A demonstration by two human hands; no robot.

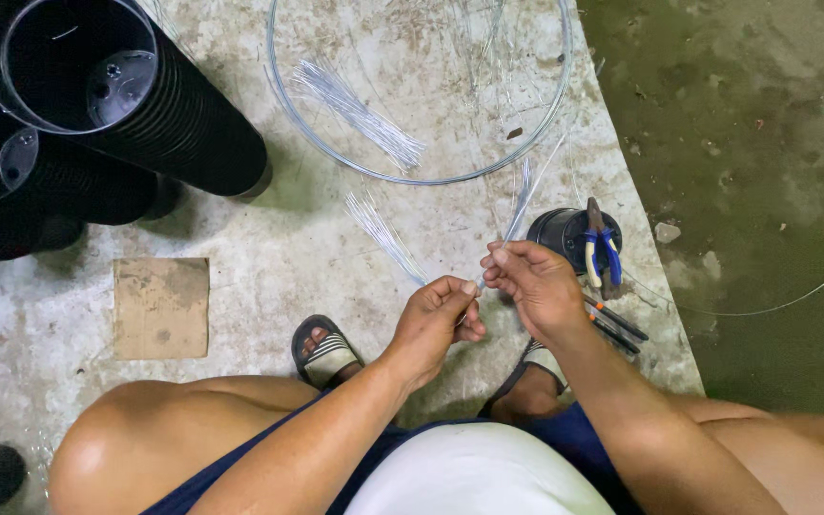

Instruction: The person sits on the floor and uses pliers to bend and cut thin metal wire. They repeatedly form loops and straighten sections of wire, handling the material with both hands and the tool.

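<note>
Step in hand, as judged: separating thin wires (519, 195) at frame centre. Left hand (436, 319) and right hand (531, 281) both pinch the wires; next move calls for a steady pinch.

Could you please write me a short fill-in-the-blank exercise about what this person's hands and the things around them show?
1. Both the left hand and the right hand pinch thin ___.
2. The pliers with blue handles rest on a small black ___.
3. The flat piece of cardboard lies on the person's ___ side.
4. The stacked pots are ___ in colour.

Missing words: wires; pot; left; black
</note>
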